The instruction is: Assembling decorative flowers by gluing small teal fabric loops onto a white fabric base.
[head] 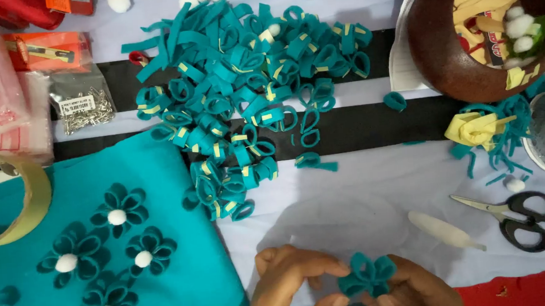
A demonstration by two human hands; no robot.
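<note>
I've both hands, left hand (pixel 292 281) & right hand (pixel 419 290), pinched shut on a felt flower (pixel 366 274), no pompom yet; four finished flowers (pixel 118 210) left of it; big loop pile (pixel 248 90) above, unused.

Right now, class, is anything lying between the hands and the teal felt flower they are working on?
Nothing visible. The left hand and the right hand both already pinch the felt flower directly. The scissors and white glue stick lie off to the right.

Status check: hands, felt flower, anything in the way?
Left hand and right hand pinch teal felt flower. Glue stick and scissors lie apart, right.
</note>
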